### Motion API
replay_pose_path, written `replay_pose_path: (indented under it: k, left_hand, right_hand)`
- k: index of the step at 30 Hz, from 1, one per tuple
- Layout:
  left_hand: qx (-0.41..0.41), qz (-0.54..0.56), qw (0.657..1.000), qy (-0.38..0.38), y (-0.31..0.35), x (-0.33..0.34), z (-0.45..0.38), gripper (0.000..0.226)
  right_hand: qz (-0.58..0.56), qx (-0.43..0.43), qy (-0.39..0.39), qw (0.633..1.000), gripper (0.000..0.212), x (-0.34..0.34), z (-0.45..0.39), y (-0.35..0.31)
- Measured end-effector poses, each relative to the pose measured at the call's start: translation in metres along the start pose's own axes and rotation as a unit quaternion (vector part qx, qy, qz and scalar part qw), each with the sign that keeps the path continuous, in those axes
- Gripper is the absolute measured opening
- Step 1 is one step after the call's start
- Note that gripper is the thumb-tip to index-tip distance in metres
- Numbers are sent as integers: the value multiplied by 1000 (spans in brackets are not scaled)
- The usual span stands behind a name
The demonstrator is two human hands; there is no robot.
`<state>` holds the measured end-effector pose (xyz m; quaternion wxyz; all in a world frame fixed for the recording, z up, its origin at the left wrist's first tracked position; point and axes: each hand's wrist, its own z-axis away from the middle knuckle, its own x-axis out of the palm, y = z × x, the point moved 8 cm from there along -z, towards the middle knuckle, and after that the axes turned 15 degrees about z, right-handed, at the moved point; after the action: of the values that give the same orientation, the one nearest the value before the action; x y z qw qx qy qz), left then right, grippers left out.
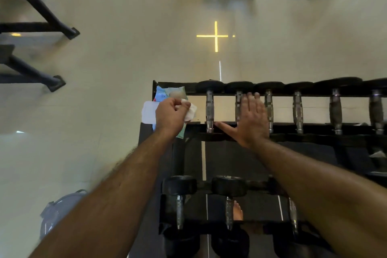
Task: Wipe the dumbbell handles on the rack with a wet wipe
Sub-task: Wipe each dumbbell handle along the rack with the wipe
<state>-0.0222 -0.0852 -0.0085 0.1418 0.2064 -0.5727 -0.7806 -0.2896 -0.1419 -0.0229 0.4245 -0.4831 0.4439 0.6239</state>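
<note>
Our left hand [170,117] grips a wet wipe [190,112] at the rack's [303,126] left end; our right hand [250,120] lies flat, fingers straight, over a dumbbell handle [238,102].

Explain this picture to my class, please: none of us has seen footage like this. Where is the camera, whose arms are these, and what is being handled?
No machine is at work here. The single picture comes from a wide-angle camera worn on a person's head, looking down past their two bare arms, so straight lines bend near the edges.

Below is a black dumbbell rack in a gym, with a top row of dumbbells and a lower row nearer the person's feet. At the rack's left end lies a colourful wet-wipe pack with its lid flipped open.

The left hand has its grip closed on a white wet wipe, just above the pack. The right hand is open and flat, fingers straight, over the second dumbbell handle from the left; whether it presses on it cannot be told.

Other gym frames stand on the pale floor beyond.
</note>
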Motion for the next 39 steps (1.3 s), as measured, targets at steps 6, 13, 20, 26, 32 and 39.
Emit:
replay_pose_path:
  k: [6,13,20,26,32,39]
  left_hand:
    - [108,-129,986,-5,18,44,-18,33]
    - [114,-141,983,4,3,89,-24,22]
    - [311,-371,840,-245,-16,113,34,40]
    - [426,-399,782,-217,12,115,3,52]
    - [477,-452,651,-381,-11,115,23,52]
    - [450,-399,744,-291,22,104,3,50]
  right_hand:
    - [-84,17,-140,986,169,40,1,-9]
    - [-81,5,-116,990,180,41,0,-11]
    - [-86,-5,-116,990,178,43,-1,-11]
    - [-85,-4,-127,988,181,38,1,-11]
    - [-91,-7,-127,988,181,35,1,-11]
    - [-91,-6,-131,987,181,34,2,-11]
